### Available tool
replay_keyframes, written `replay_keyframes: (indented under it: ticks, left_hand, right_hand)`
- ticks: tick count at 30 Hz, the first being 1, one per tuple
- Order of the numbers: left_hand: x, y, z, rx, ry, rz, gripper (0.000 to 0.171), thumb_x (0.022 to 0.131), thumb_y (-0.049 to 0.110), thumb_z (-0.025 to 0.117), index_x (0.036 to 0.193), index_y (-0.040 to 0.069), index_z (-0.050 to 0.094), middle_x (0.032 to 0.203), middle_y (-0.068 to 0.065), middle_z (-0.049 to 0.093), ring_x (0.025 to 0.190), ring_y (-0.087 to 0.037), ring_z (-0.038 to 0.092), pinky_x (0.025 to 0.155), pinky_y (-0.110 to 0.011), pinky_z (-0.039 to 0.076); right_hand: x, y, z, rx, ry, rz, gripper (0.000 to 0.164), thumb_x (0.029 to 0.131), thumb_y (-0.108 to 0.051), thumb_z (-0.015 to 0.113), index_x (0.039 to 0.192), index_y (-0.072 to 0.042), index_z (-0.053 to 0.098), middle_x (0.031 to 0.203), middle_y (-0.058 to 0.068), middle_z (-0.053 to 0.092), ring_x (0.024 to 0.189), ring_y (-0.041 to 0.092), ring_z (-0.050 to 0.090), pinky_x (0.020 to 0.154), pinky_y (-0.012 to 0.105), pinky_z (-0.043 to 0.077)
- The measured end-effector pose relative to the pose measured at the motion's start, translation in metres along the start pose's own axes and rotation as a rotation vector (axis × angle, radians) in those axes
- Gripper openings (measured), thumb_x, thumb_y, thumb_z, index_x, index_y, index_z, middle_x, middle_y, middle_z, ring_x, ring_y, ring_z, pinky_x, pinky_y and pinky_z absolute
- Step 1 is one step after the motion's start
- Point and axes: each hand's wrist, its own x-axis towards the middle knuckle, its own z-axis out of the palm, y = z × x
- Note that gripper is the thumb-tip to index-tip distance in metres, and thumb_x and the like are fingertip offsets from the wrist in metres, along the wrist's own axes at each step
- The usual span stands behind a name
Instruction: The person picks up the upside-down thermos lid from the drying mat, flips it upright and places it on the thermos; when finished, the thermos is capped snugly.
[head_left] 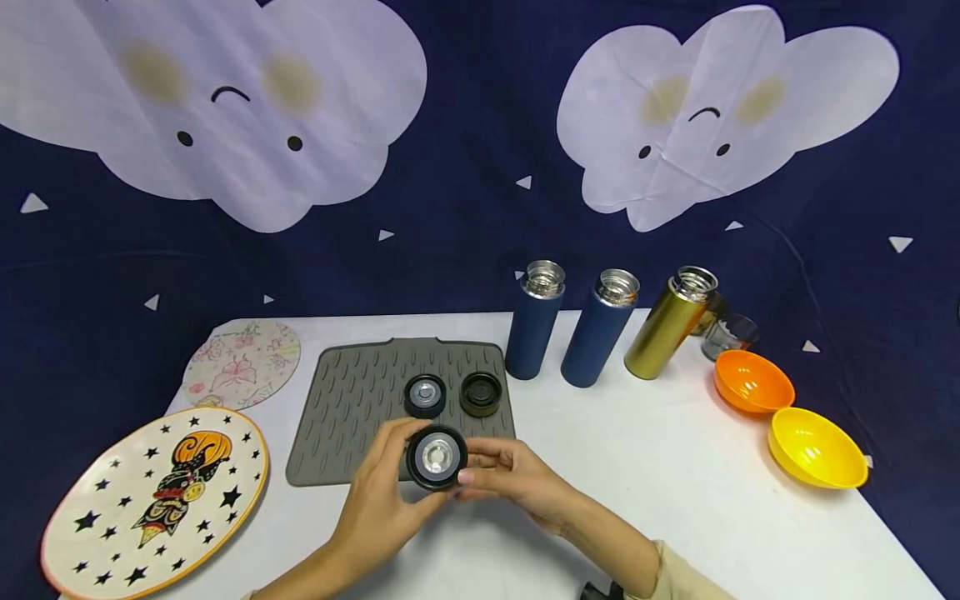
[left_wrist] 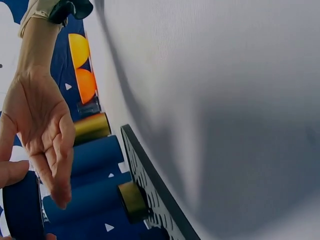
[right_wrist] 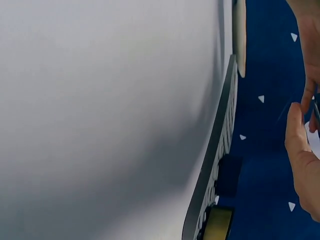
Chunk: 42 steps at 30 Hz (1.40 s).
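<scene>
My left hand (head_left: pixel 382 492) holds a dark bottle lid (head_left: pixel 437 457) between thumb and fingers, its silvery round middle facing up. At the lid's right rim is my right hand (head_left: pixel 517 479), its thumb touching the edge. The left wrist view shows this right hand (left_wrist: pixel 42 115) with its palm exposed and fingers nearly straight beside the blue-sided lid (left_wrist: pixel 22 205). Just beyond lie two more lids on a grey ridged mat (head_left: pixel 345 417): a dark lid (head_left: pixel 425 395) with a silvery middle and a gold-sided lid (head_left: pixel 481 393).
Behind the mat's right side stand two blue bottles (head_left: pixel 531 333) and a gold bottle (head_left: pixel 663 333), all uncapped. Farther right are glass cups (head_left: pixel 727 335), an orange bowl (head_left: pixel 753 381) and a yellow bowl (head_left: pixel 816 447). A star-patterned plate (head_left: pixel 112 500) and a round flowered mat (head_left: pixel 247 362) lie left.
</scene>
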Motion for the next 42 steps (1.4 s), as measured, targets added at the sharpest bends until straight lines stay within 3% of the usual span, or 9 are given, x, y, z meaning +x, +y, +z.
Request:
replay_keyframes:
  ticks: [7,12,17,20,22,27,30,36,42]
  left_hand:
    - [-0.005,0.002,0.003,-0.005,-0.014,0.039,0.077,0.064,0.013,0.094,0.13,0.009,0.054,0.127,0.0,0.054,0.12,-0.02,0.059,0.096,-0.043,0.053]
    - [-0.005,0.0,0.007,-0.022,-0.043,0.052,0.076,0.067,0.014,0.092,0.133,0.011,0.053,0.13,-0.002,0.052,0.121,-0.019,0.056,0.1,-0.038,0.05]
    - [-0.001,0.0,0.008,-0.09,-0.14,0.003,0.094,0.067,0.027,0.093,0.146,0.018,0.042,0.142,-0.003,0.045,0.129,-0.022,0.051,0.102,-0.048,0.049]
    - [0.004,0.001,0.006,-0.201,-0.206,-0.107,0.097,0.071,0.037,0.089,0.151,0.025,0.035,0.147,-0.001,0.042,0.132,-0.024,0.047,0.104,-0.054,0.045]
    - [0.009,0.001,0.003,-0.295,-0.232,-0.182,0.09,0.078,0.036,0.085,0.151,0.024,0.034,0.147,-0.002,0.043,0.132,-0.025,0.047,0.106,-0.053,0.043]
    - [0.024,-0.005,-0.005,-0.568,-0.295,-0.304,0.072,0.088,0.02,0.076,0.148,0.006,0.039,0.143,-0.015,0.05,0.131,-0.035,0.049,0.111,-0.038,0.041]
    - [0.029,-0.007,-0.008,-0.66,-0.338,-0.331,0.07,0.085,0.017,0.078,0.143,-0.001,0.043,0.141,-0.02,0.051,0.132,-0.038,0.049,0.111,-0.03,0.04]
    - [0.026,-0.007,-0.008,-0.659,-0.404,-0.284,0.08,0.077,0.018,0.086,0.144,0.004,0.043,0.146,-0.016,0.048,0.136,-0.033,0.047,0.11,-0.019,0.037]
    - [0.023,-0.003,-0.005,-0.511,-0.405,-0.194,0.092,0.07,0.027,0.091,0.147,0.025,0.041,0.149,0.004,0.049,0.14,-0.019,0.044,0.116,-0.036,0.035]
  right_hand:
    - [-0.004,0.003,0.004,0.063,-0.02,-0.04,0.053,0.093,-0.008,0.068,0.135,0.016,0.047,0.119,0.01,0.069,0.102,0.019,0.07,0.095,0.039,0.055]
    - [-0.007,0.003,0.005,0.085,0.022,-0.051,0.053,0.09,-0.002,0.068,0.135,0.017,0.047,0.118,0.013,0.07,0.1,0.02,0.072,0.092,0.038,0.056]
    - [-0.013,0.0,0.004,-0.045,0.11,-0.127,0.052,0.087,-0.002,0.072,0.134,0.011,0.053,0.12,0.016,0.069,0.103,0.017,0.071,0.089,0.031,0.057]
    - [-0.017,-0.001,0.004,-0.219,0.162,-0.249,0.048,0.087,-0.002,0.073,0.132,0.006,0.057,0.121,0.02,0.068,0.105,0.017,0.07,0.089,0.032,0.057]
    - [-0.019,-0.002,0.004,-0.397,0.202,-0.364,0.046,0.086,-0.003,0.074,0.13,0.001,0.061,0.121,0.019,0.068,0.106,0.017,0.07,0.09,0.032,0.057]
    - [-0.02,-0.007,0.001,-0.928,0.287,-0.744,0.047,0.083,-0.002,0.077,0.129,-0.004,0.064,0.123,0.014,0.069,0.109,0.022,0.069,0.092,0.03,0.055]
    - [-0.018,-0.011,-0.002,-1.185,0.285,-0.973,0.037,0.091,-0.005,0.07,0.127,0.0,0.064,0.124,0.016,0.068,0.111,0.028,0.068,0.095,0.03,0.054]
    - [-0.013,-0.017,-0.003,-1.501,0.282,-1.291,0.026,0.103,-0.005,0.048,0.119,0.004,0.067,0.119,0.02,0.069,0.106,0.032,0.07,0.09,0.032,0.056]
    - [-0.011,-0.028,-0.003,-1.706,0.246,-1.516,0.024,0.102,0.001,0.047,0.11,0.005,0.07,0.111,0.022,0.071,0.102,0.033,0.071,0.088,0.034,0.058]
